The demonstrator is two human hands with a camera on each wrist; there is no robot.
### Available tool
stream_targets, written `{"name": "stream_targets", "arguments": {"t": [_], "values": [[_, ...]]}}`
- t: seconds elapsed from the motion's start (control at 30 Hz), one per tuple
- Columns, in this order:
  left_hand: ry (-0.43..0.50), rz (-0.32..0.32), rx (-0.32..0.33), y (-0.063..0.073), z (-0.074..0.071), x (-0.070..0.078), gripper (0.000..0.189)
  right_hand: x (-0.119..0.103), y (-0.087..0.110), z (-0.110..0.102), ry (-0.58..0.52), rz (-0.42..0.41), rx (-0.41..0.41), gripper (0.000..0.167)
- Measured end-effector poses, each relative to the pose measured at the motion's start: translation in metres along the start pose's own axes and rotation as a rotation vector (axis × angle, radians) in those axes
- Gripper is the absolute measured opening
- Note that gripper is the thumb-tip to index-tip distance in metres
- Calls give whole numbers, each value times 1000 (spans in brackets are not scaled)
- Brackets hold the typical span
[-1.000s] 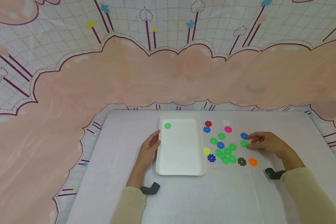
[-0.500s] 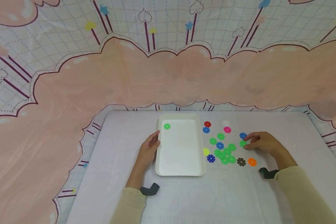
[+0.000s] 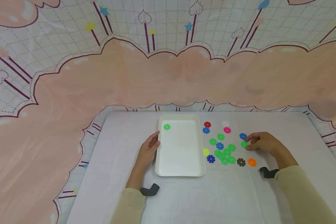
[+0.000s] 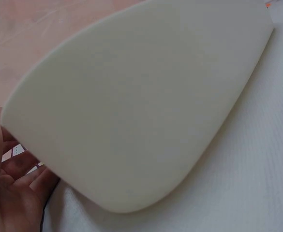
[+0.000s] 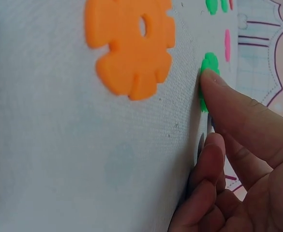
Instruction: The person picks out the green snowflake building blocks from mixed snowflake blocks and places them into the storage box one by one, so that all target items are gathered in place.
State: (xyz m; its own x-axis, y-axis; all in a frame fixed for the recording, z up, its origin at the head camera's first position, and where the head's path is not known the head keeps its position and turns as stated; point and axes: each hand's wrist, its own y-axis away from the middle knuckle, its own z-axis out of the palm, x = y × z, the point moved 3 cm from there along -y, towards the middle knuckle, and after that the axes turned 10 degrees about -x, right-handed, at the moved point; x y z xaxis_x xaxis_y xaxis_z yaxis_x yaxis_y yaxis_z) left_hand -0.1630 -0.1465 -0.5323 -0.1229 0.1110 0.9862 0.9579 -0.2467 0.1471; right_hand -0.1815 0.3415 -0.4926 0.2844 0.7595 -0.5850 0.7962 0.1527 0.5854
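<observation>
Green disc [image 3: 243, 144] slid slightly right, pinched by right hand [image 3: 265, 144]; tray [image 3: 181, 152] long axis runs front-to-back, left hand [image 3: 147, 151] gripping side.

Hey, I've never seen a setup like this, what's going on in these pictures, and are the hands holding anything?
There's no robot, just a person in beige sleeves wearing cameras. The wide picture comes from the head, looking forward and down. The close-up mostly filled by a white rectangular tray is from the left wrist; the one with an orange notched disc is from the right.

On the white cloth-covered table, that tray holds one green flower-shaped disc; more discs in many colours lie to its right. The bare left hand touches the tray's left side. The bare right hand has its thumb on another green disc, next to a blue one; I can't tell whether that green disc is pinched.
</observation>
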Motion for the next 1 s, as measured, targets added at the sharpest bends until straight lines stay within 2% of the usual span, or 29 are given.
{"name": "stream_targets", "arguments": {"t": [0.23,0.83,1.0], "values": [[-7,-1,1,1,0,2,47,2,0,-2,-24,19,-14,51],[-11,-18,15,3,2,1,47,14,4,-7,-100,-40,-54,43],[4,-8,26,3,2,2,46,12,6,-9,-97,-51,-23,41]]}}
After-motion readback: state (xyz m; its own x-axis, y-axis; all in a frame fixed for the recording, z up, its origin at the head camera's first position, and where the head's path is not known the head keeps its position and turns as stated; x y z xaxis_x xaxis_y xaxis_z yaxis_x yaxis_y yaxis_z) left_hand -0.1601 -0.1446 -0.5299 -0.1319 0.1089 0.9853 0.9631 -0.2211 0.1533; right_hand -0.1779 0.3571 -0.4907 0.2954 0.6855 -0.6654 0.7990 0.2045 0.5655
